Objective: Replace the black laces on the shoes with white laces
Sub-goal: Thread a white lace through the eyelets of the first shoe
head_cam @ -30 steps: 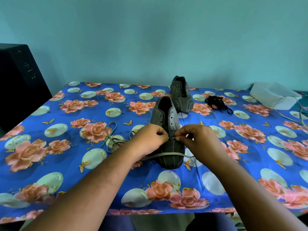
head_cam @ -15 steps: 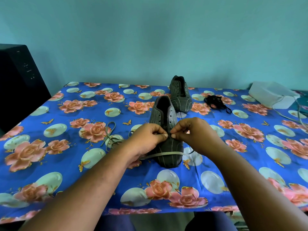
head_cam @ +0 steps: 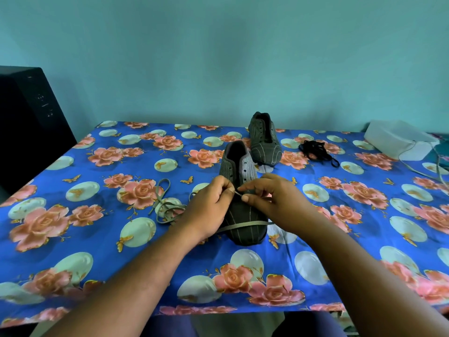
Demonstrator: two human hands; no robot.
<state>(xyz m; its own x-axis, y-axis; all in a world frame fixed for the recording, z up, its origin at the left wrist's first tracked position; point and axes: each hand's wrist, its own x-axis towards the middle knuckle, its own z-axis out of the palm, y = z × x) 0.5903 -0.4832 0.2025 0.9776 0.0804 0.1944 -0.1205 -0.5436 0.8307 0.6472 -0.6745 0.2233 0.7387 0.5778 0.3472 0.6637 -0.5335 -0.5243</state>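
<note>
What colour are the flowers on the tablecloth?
Pink roses on the blue tablecloth, clearest in the head view.

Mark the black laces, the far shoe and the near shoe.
black laces (head_cam: 315, 150), head view, middle of the pile
far shoe (head_cam: 266, 150), head view, toe
near shoe (head_cam: 245, 227), head view, toe

A plain teal wall fills the upper half. Below it stands a table under a blue cloth printed with pink roses (and pale discs). A black cabinet sits at its left; lighting is soft, even.
</note>
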